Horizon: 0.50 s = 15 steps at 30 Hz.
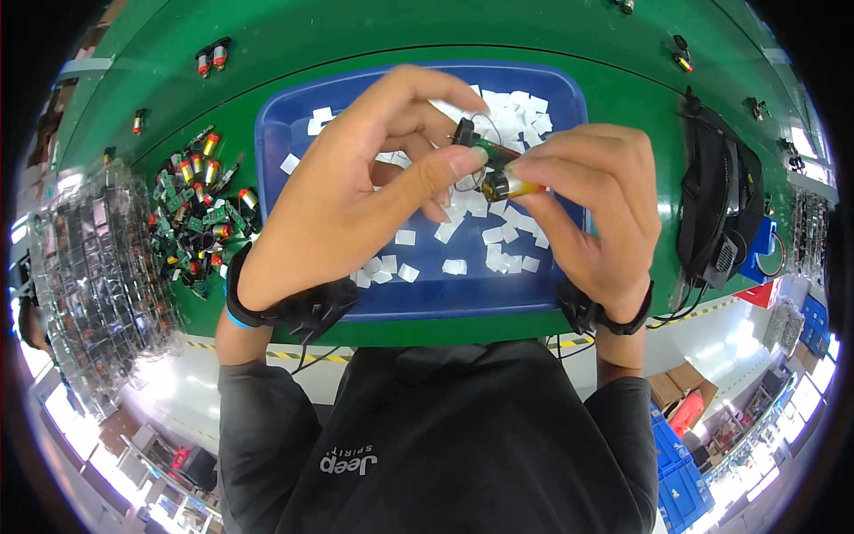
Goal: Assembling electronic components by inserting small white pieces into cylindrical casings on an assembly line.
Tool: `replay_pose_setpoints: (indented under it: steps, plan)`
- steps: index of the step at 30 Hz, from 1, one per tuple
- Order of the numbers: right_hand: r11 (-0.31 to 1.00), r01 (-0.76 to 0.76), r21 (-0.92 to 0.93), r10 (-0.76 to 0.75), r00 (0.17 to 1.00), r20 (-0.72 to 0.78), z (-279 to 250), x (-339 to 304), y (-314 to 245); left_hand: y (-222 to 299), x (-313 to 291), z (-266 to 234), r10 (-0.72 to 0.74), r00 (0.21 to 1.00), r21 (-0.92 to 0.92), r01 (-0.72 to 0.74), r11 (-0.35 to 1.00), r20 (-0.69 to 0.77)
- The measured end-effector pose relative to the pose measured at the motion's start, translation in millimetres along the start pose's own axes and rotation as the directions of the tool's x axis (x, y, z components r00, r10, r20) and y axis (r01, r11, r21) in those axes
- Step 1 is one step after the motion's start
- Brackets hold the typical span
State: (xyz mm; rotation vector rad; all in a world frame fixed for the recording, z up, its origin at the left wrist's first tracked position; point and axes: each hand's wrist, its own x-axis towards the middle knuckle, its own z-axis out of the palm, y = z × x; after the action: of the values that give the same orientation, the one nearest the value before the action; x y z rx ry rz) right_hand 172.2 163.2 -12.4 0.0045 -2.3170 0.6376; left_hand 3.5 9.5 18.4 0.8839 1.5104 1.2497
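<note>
Above a blue tray [418, 307], my left hand [347, 178] pinches a small green circuit board [489, 149] between thumb and fingers. A black round part [463, 133] sits at the board's upper end, and thin wires loop around it. My right hand [605, 196] grips a yellow cylindrical battery [511, 186] with a dark end, close beside the board. Thin wires run between the board and the battery; exactly where they join is too small to tell. Many white paper-like pieces [406, 238] lie scattered in the tray under both hands.
A heap of boards with batteries [200, 200] lies left of the tray on the green table [356, 40]. Stacked clear plastic trays [98, 276] stand farther left. A black bag [721, 196] lies at right. Several loose assemblies [213, 58] dot the table's far part.
</note>
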Motion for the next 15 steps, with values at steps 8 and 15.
replay_pose_setpoints:
  steps: [8,15]
  plan:
    - [0.983,0.048,-0.179,-0.041,0.998,0.044,5,-2,-12,-13,4,5,-0.004,1.000,0.082,0.002,0.997,0.024]
    - [0.971,0.061,-0.232,-0.053,0.998,0.039,7,-4,-14,-16,4,7,0.012,0.999,-0.006,-0.012,1.000,0.045]
